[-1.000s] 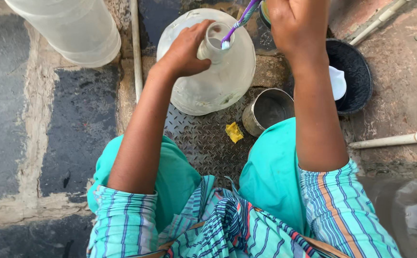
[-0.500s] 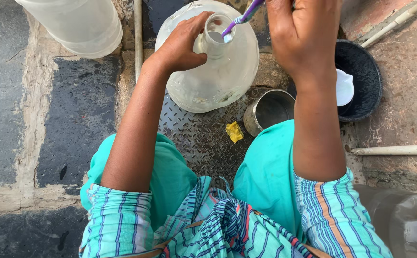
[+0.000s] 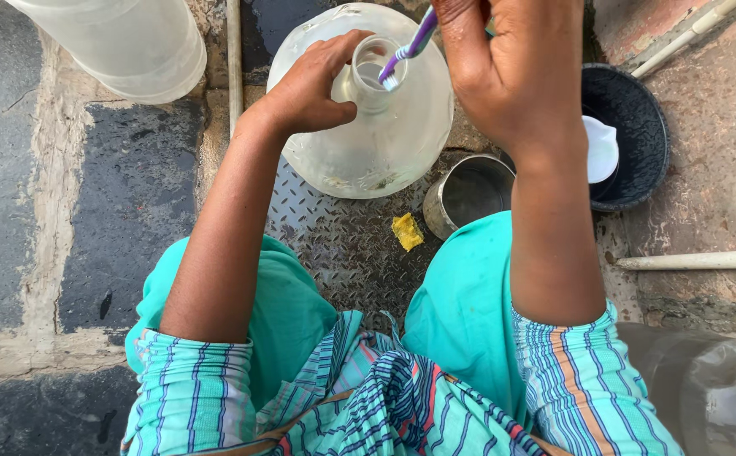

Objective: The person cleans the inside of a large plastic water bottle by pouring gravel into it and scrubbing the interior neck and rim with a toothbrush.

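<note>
A: Entry. Where does the big clear jug (image 3: 368, 127) sit?

B: On the metal tread plate (image 3: 347, 249) between the knees, at 12 o'clock from the body, neck pointing up at the camera.

A: Left hand (image 3: 309, 84)?

B: Wrapped round the neck from 9 o'clock. Fingers curled and pressed close together, thumb on the near side, gripping the neck.

A: Right hand (image 3: 511, 72)?

B: Raised above the jug at about 1 o'clock. Fingers closed into a fist on the handle of a purple toothbrush (image 3: 406, 51); bristle end is at the mouth of the neck, just inside the rim.

A: Progress, as a judgement?

B: The brush is working only at the mouth. Bits of debris and a cloudy film show low inside the wall at 6 o'clock, so the body looks unscrubbed. I judge the neck in hand, the rest left.

A: Surroundings?

B: Steel cup (image 3: 465, 194) at 4 o'clock of the jug, just beside it. Yellow scrap (image 3: 408, 231) at 6 o'clock, apart. Black bowl (image 3: 638, 143) with a white cap (image 3: 600, 148) at 3 o'clock. Second clear container (image 3: 123, 38) at 10 o'clock.
</note>
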